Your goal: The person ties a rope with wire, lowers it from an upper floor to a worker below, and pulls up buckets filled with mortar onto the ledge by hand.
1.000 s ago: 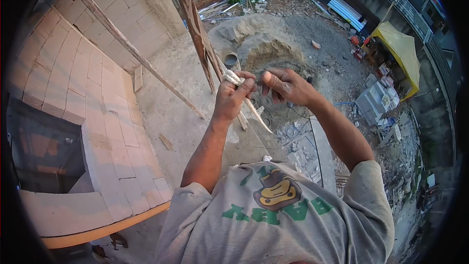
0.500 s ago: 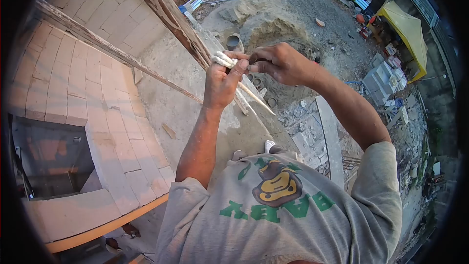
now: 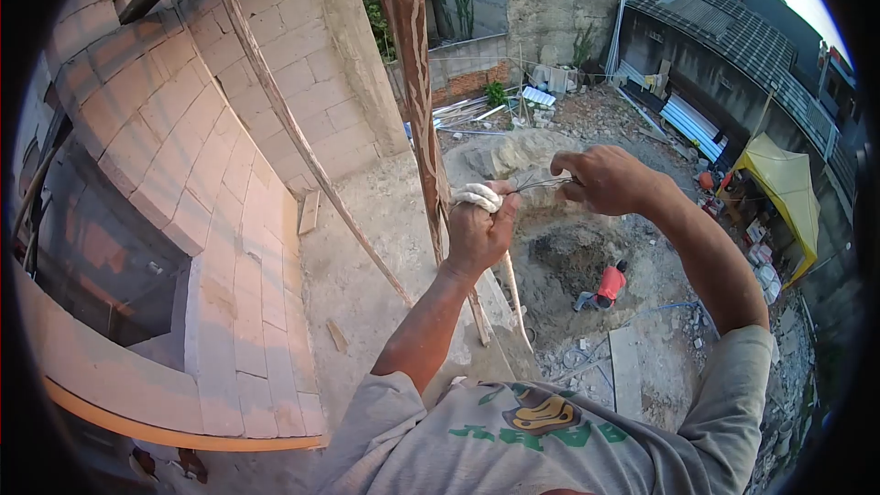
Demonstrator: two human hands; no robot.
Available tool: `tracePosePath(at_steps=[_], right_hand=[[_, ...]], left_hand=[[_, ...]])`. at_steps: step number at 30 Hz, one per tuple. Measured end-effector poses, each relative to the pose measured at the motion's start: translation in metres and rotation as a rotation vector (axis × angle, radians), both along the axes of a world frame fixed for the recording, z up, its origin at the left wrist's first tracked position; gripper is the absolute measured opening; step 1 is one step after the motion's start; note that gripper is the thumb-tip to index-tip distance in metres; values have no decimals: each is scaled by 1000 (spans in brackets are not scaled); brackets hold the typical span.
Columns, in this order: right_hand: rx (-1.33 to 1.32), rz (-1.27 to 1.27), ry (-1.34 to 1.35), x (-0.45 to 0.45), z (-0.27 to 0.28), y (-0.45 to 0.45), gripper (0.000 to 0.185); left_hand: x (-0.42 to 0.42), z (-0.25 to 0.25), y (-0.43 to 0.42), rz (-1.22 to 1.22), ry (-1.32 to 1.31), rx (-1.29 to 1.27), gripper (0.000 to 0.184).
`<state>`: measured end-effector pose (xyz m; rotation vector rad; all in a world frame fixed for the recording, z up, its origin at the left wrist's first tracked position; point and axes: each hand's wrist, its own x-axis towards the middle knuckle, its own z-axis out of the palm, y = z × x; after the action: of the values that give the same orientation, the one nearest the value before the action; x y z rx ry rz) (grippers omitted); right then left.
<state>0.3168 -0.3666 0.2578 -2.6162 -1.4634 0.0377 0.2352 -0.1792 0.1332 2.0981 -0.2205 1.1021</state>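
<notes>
My left hand (image 3: pixel 478 240) is closed around a looped white rope (image 3: pixel 478 196), bunched over the top of the fist. Below the fist hangs a pale length (image 3: pixel 515 298), which looks like the rope's tail. Thin dark wire (image 3: pixel 543 184) spans the gap from the left fingertips to my right hand (image 3: pixel 612 181). The right fingers are curled, with the wire's end at the thumb and forefinger. How the wire joins the rope is hidden by the left fingers.
A rusty upright post (image 3: pixel 419 82) stands just left of my hands, and a slanting wooden pole (image 3: pixel 284 115) beyond it. A block wall with an opening (image 3: pixel 252 312) rises at left. Far below, a person in red (image 3: pixel 607 286) crouches by a dug pit; a yellow canopy (image 3: pixel 779 183) is at right.
My view has tilted up, bringing roofs and the person in red into sight. My right hand has drawn away from the left, and wire now shows between them.
</notes>
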Motion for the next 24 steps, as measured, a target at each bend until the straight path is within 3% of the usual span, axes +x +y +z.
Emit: tracePosePath(at_steps=[1, 4, 6, 8, 10, 12, 14, 15, 17, 18, 20, 23, 24], right_hand=[[-111, -74, -79, -8, 17, 1, 29], [-113, -106, -186, -25, 67, -6, 24], [-150, -136, -214, -49, 108, 2, 18], [-58, -83, -371, -54, 128, 5, 14], [-67, 22, -942, -66, 147, 24, 10], [-34, 288, -1298, -88, 174, 60, 8], [-170, 410, -1552, -107, 195, 112, 16], [-405, 451, -1624, -123, 210, 139, 26], [-495, 597, -1779, -124, 227, 190, 14], [-339, 706, -1858, -105, 226, 211, 11], [-255, 601, -1785, -61, 226, 238, 6], [-98, 488, -1648, -6, 214, 274, 28], [-14, 507, -1571, -2, 199, 270, 27]], left_hand=[[5, 6, 2, 5, -80, -2, 17], [21, 29, 24, 48, -216, -131, 19], [23, 35, 25, -110, -88, -259, 20], [39, 36, 21, -223, -221, -299, 20], [49, 50, 19, -334, -280, -400, 21], [46, 79, 16, -451, -254, -562, 23], [48, 101, 20, -525, -306, -714, 25], [43, 113, 22, -583, -340, -822, 25], [42, 130, 32, -677, -424, -1044, 24], [44, 138, 41, -678, -470, -1135, 24], [50, 147, 56, -614, -463, -1228, 24], [56, 155, 73, -609, -386, -1198, 24], [60, 157, 80, -615, -339, -1162, 24]])
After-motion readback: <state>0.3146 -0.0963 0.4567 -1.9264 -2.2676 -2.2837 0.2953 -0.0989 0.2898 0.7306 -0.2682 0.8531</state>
